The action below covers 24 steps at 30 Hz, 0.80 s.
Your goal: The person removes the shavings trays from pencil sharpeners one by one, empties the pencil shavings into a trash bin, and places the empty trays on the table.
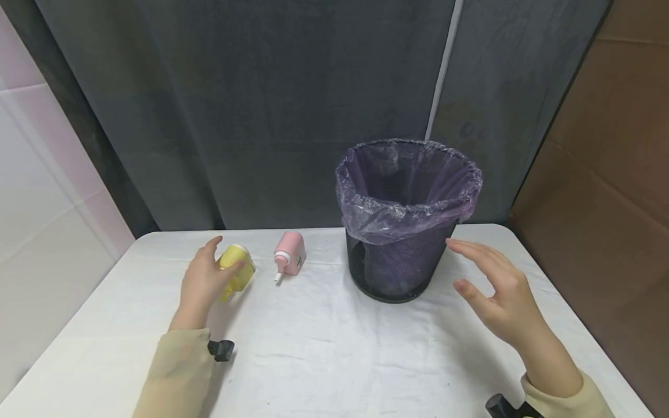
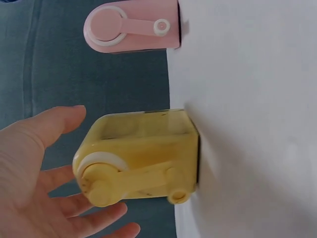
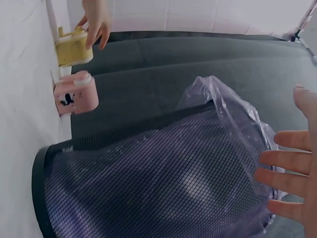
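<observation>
My left hand is spread around the yellow hand-crank pencil sharpener, which stands on the white table. In the left wrist view, the thumb is apart from the sharpener's side, while the other fingers reach partly behind it. A pink hand-crank pencil sharpener stands to the right, its crank facing me. My right hand hovers with spread fingers beside the black mesh wastebasket. Its fingertips are close to the basket's right wall; whether they touch is unclear. A translucent purple bag lines the basket and folds over its rim.
A dark grey curtain hangs behind the white-covered table. On the right is a brown panel, and on the left a pale pink and white sheet. Each wrist carries a small black camera mount.
</observation>
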Available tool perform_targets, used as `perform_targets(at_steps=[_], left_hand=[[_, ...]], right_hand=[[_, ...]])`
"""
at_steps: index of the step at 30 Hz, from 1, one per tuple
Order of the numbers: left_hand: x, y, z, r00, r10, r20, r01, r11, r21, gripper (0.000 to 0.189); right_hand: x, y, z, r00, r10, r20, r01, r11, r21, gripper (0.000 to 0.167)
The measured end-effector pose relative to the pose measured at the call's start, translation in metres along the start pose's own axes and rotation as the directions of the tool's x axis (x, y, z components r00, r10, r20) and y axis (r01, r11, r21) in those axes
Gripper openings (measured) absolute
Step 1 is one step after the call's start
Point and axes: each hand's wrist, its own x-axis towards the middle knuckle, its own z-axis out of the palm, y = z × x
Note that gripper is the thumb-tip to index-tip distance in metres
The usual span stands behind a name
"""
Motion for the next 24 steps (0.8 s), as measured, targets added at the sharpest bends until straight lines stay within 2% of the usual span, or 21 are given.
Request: perform_targets(at_steps=[7, 15, 24], left_hand=[[0.0, -0.005, 0.01, 0.999, -0.007, 0.041, 0.008, 1.0, -0.021, 0.077], [-0.005, -0.011, 0.018, 0.999, -0.034, 0.013, 0.034, 0.999, -0.042, 0.073], [-0.006, -0.008, 0.018, 0.999, -0.044, -0.001, 0.044, 0.997, -0.069, 0.073]], right_hand=[[0.006, -0.011, 0.006, 0.998, -0.04, -0.04, 0.04, 0.999, 0.011, 0.059], [0.008, -0.018, 0.016, 0.998, -0.036, -0.043, 0.039, 0.997, 0.068, 0.059], [0.005, -0.019, 0.025, 0.999, -0.024, -0.033, 0.028, 0.993, 0.117, 0.057]])
